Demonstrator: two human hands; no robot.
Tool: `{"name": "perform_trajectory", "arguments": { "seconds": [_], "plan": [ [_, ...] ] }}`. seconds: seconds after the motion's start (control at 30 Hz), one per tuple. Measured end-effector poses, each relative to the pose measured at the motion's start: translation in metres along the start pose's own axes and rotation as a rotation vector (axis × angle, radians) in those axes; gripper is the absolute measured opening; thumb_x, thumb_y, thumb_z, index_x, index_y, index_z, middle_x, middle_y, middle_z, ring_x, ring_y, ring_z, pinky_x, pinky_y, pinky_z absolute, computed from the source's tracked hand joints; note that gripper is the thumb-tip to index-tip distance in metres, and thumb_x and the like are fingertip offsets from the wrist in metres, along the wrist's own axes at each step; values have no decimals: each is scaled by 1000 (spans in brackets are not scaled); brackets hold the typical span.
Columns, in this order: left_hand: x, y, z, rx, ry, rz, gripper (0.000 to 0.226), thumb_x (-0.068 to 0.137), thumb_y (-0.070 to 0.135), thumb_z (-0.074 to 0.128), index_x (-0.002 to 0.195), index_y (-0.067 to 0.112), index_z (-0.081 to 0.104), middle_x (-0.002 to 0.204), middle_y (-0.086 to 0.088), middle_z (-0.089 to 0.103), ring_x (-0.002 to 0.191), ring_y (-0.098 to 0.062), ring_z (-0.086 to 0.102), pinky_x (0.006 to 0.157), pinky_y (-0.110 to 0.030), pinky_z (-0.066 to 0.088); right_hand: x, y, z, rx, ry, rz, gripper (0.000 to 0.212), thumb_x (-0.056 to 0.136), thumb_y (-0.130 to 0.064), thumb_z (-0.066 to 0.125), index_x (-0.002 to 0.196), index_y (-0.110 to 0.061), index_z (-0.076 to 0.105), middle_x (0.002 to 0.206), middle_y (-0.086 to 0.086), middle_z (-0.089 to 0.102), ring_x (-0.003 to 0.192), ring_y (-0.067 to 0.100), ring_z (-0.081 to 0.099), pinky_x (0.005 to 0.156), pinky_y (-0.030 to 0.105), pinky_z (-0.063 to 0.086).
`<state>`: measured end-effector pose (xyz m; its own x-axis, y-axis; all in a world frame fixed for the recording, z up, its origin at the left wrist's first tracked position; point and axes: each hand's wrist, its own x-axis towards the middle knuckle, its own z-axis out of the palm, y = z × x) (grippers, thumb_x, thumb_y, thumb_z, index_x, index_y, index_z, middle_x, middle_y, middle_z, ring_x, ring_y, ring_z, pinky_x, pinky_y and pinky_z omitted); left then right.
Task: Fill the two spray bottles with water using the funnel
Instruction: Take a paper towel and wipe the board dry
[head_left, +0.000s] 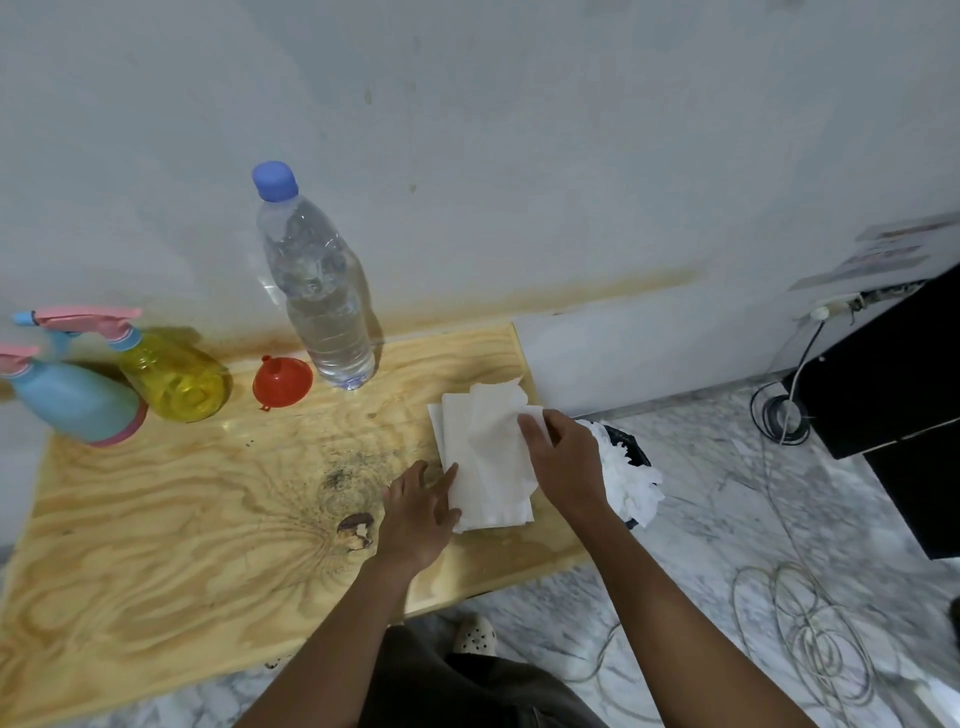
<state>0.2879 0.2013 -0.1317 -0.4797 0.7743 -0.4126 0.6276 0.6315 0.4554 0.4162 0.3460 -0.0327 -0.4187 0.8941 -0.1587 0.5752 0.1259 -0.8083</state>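
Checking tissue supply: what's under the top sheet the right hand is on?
Under the top sheet lie more white sheets, a loose tissue stack on the wooden table. Left hand steadies its edge; right hand pinches the sheet. The sheet count is hidden.

Premises appear domestic or a plain utility room, not a fitted workshop or lab. A bare plywood table (156, 519), stained and knotted, stands against a painted wall (519, 130) marked with brown discolouration along the table's far edge. Marble-patterned floor tiles (727, 493) carry loose coiled cables (810, 623). A wall socket (826, 310), somewhat blurred, sits beside black furniture (893, 374). A bin (631, 467) of crumpled tissue stands off the table's right edge.
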Motion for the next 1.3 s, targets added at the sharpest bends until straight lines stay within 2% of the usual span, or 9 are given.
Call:
{"name": "perform_trajectory", "arguments": {
  "seconds": [0.23,0.57,0.7,0.83,0.97,1.03,1.1,1.17,1.3],
  "plan": [
    [1,1,-1,10,2,14,53,98,43,49,149,42,35,160,-6,15,146,-31,12,120,-46,19,2,-27,-19,44,15,-167,40,95,-30,60,61,-17,43,53,-8,36,49,8,33,49,17,27],
    [1,0,-1,24,0,3,53,97,43,52,148,42,38,160,-8,17,147,-34,14,121,-47,13,8,-68,-43,16,19,-348,47,95,-35,60,71,2,42,60,3,32,56,11,28,52,27,26],
    [2,0,-5,15,-17,12,55,97,45,52,149,40,36,161,-9,16,148,-34,13,122,-49,12,7,-75,-45,41,64,-365,48,95,-31,60,65,-6,33,58,-1,26,55,11,25,50,23,23],
    [-1,-1,-8,-23,-29,14,57,96,44,53,150,35,37,161,-10,19,150,-32,15,122,-49,13,9,-71,-40,-5,11,-368,41,95,-32,60,66,-8,43,57,-2,37,55,13,33,52,23,29],
    [-4,14,-27,-277,36,-32,49,95,36,56,141,18,51,151,-10,42,142,-30,36,117,-41,31,8,-65,-31,7,-31,-332,22,96,-30,60,88,-9,65,75,1,64,70,19,57,63,28,44],
    [-11,23,-47,-643,79,-35,55,94,50,54,139,19,51,145,-5,48,137,-26,44,113,-40,38,6,-63,-27,44,-58,-284,22,95,-29,61,109,-14,66,92,-2,70,84,16,63,73,28,48],
    [-20,32,-67,-1113,131,-46,52,98,33,58,144,18,43,139,-2,51,125,-22,54,98,-33,52,3,-63,-21,87,-81,-231,29,95,-29,61,122,-19,62,97,-3,70,90,14,64,78,27,50],
    [-28,41,-89,-1310,118,-55,51,97,17,60,144,21,42,131,-5,61,111,-22,64,76,-22,57,-1,-64,-13,107,-109,-223,29,95,-27,59,123,-21,62,97,-5,71,90,13,66,78,29,52],
    [-40,50,-113,-1507,-42,-12,41,94,42,60,127,17,64,112,-14,71,104,-29,67,93,-50,53,-16,-72,13,90,-240,-252,21,98,-30,54,88,-18,67,75,-7,67,71,8,60,64,26,46]
  ]
}}
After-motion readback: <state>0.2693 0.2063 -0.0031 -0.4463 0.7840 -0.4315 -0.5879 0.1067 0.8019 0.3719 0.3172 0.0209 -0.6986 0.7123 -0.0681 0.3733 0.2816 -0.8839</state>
